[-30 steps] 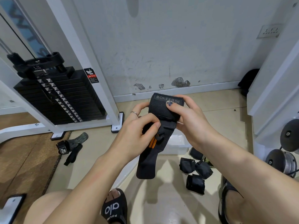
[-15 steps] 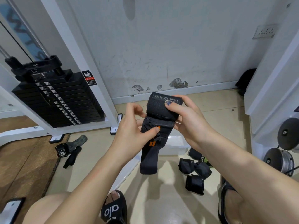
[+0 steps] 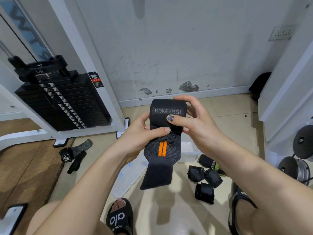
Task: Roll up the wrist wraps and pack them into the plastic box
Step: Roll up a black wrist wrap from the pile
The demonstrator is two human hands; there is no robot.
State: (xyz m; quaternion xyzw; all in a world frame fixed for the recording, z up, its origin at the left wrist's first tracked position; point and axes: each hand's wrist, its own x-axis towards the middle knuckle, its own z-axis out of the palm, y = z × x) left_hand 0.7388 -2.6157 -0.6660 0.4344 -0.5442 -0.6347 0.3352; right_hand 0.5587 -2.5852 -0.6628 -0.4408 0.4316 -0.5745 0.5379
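A black wrist wrap (image 3: 161,150) with two orange stripes and the word BOKEERSI is held up in front of me, its top part rolled and its tail hanging loose. My left hand (image 3: 140,138) pinches the roll from the left, thumb across its lower edge. My right hand (image 3: 194,122) grips the roll from the right, thumb on the label. Below, on the floor, lies the clear plastic box (image 3: 189,150), mostly hidden by the wrap, with its lid (image 3: 128,177) beside it. Several rolled black wraps (image 3: 205,182) sit on the floor to the right of the box.
A white weight-stack machine (image 3: 64,102) stands at the left. Black lifting straps (image 3: 74,155) lie on the floor near its foot. My sandalled feet (image 3: 119,217) are at the bottom. Dumbbells (image 3: 298,167) and a white frame are at the right. A brown mat (image 3: 20,170) covers the left floor.
The roll has grown and the hanging tail is shorter. The orange stripes now face me. My left hand has moved up against the roll.
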